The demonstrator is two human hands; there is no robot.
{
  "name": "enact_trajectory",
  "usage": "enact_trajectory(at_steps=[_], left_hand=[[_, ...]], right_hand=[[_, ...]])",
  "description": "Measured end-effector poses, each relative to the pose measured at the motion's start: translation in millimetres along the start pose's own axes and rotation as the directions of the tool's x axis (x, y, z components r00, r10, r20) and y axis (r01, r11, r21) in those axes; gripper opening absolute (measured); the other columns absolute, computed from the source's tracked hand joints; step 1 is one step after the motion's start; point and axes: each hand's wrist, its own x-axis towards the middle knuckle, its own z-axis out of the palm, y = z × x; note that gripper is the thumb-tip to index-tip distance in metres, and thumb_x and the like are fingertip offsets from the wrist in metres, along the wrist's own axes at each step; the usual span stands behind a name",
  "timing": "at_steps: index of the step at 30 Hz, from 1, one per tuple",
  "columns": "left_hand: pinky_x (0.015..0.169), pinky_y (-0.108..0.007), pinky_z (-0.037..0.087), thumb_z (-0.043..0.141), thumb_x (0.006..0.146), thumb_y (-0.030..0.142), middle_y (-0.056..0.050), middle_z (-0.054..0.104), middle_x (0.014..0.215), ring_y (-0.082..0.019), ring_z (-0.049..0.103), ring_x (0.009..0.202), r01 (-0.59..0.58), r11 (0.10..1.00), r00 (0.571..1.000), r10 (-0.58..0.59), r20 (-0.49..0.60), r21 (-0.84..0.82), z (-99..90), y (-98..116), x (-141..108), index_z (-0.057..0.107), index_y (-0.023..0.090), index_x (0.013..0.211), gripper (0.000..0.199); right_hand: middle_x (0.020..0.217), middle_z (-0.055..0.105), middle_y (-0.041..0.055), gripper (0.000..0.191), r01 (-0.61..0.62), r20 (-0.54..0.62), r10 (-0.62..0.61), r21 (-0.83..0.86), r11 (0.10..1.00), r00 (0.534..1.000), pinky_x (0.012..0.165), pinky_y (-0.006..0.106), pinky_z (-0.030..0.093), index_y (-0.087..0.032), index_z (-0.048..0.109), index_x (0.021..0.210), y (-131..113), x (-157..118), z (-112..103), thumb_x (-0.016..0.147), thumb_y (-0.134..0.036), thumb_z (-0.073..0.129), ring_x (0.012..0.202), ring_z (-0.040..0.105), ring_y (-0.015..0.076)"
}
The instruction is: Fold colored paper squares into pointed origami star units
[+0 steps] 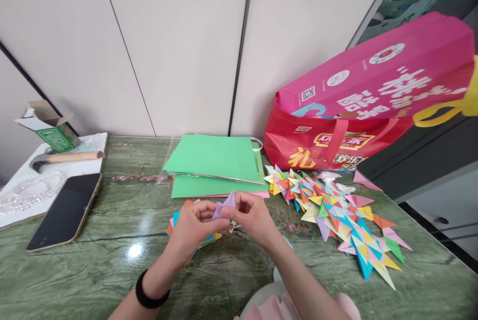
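A small folded purple paper (225, 205) is held between both hands near the middle of the table. My left hand (194, 228) pinches its left side, and my right hand (254, 218) grips its right side with closed fingers. Beneath and beside my left hand lie colored paper squares (176, 217), partly hidden by it. Just beyond the hands rests a stack of green paper (214, 158) with a clear sleeve. On the right, many folded multicolored paper pieces (336, 210) spread in a long, pointed cluster.
At the left are a black phone (65, 213), a pearl strand (32, 193), a wooden-handled tool (74, 157) and an open green box (58, 133). Red (295, 136) and pink (373, 76) bags stand at the back right. A pale wall (182, 51) borders the table.
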Motion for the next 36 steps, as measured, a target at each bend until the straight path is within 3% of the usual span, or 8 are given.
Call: enact_trajectory(at_steps=[4, 13, 20, 26, 31, 36], left_hand=[[0.066, -0.032, 0.055, 0.076, 0.056, 0.023, 0.0, 0.071, 0.062, -0.021, 0.069, 0.064, -0.049, 0.999, 0.998, 0.049, -0.033, 0.01, 0.9, -1, 0, 0.06, 0.016, 0.082, 0.031], [0.077, -0.033, 0.053, 0.072, 0.062, 0.021, -0.004, 0.074, 0.077, -0.022, 0.07, 0.076, -0.016, 0.997, 0.984, 0.029, 0.177, -0.072, -1.9, 7, -2, 0.053, 0.016, 0.091, 0.035], [0.078, -0.036, 0.054, 0.073, 0.063, 0.021, -0.006, 0.074, 0.078, -0.024, 0.069, 0.077, 0.003, 0.999, 0.981, 0.007, 0.192, -0.054, -2.4, 10, -4, 0.052, 0.015, 0.093, 0.037], [0.077, -0.036, 0.054, 0.073, 0.064, 0.022, -0.008, 0.074, 0.081, -0.024, 0.069, 0.079, -0.001, 0.998, 0.981, 0.013, 0.193, -0.063, -4.1, 8, -1, 0.054, 0.013, 0.097, 0.039], [0.075, -0.034, 0.054, 0.073, 0.063, 0.021, -0.009, 0.074, 0.079, -0.024, 0.069, 0.077, 0.005, 0.999, 0.982, 0.003, 0.191, -0.042, -4.1, 10, -2, 0.056, 0.014, 0.088, 0.032], [0.074, -0.034, 0.055, 0.074, 0.061, 0.022, -0.008, 0.074, 0.077, -0.024, 0.07, 0.075, 0.012, 0.999, 0.986, -0.003, 0.165, -0.052, -4.9, 8, -1, 0.056, 0.014, 0.091, 0.036]], right_hand=[[0.051, 0.047, -0.0046, 0.033, -0.046, 0.032, 0.045, 0.029, 0.999, 0.998, 0.045, 0.021, 0.032, -0.018, 0.051, 0.057, -2, 0, 1, 0.063, -0.044, 0.069, 0.046, 0.04, 0.0086], [0.051, 0.044, -0.0064, 0.034, -0.131, 0.077, 0.119, 0.19, 0.973, 0.99, 0.041, 0.018, 0.025, -0.015, 0.053, 0.063, -3, -1, -2, 0.066, -0.046, 0.067, 0.044, 0.034, 0.0051], [0.046, 0.049, -0.0062, 0.036, -0.274, 0.13, 0.245, 0.304, 0.912, 0.961, 0.035, 0.016, 0.023, -0.014, 0.054, 0.062, -3, -2, -3, 0.059, -0.044, 0.074, 0.036, 0.034, 0.0024], [0.046, 0.049, -0.0062, 0.036, -0.286, 0.101, 0.268, 0.336, 0.897, 0.958, 0.037, 0.015, 0.028, -0.014, 0.055, 0.061, 2, 0, -2, 0.061, -0.045, 0.072, 0.037, 0.037, 0.0023], [0.046, 0.047, -0.0059, 0.038, -0.228, 0.091, 0.212, 0.232, 0.946, 0.973, 0.036, 0.015, 0.027, -0.013, 0.054, 0.058, -2, 0, -1, 0.064, -0.048, 0.068, 0.037, 0.036, 0.0025], [0.043, 0.044, -0.0069, 0.038, -0.181, 0.036, 0.177, 0.158, 0.971, 0.983, 0.035, 0.016, 0.026, -0.014, 0.052, 0.059, -3, 0, 1, 0.066, -0.049, 0.065, 0.035, 0.033, 0.0027]])
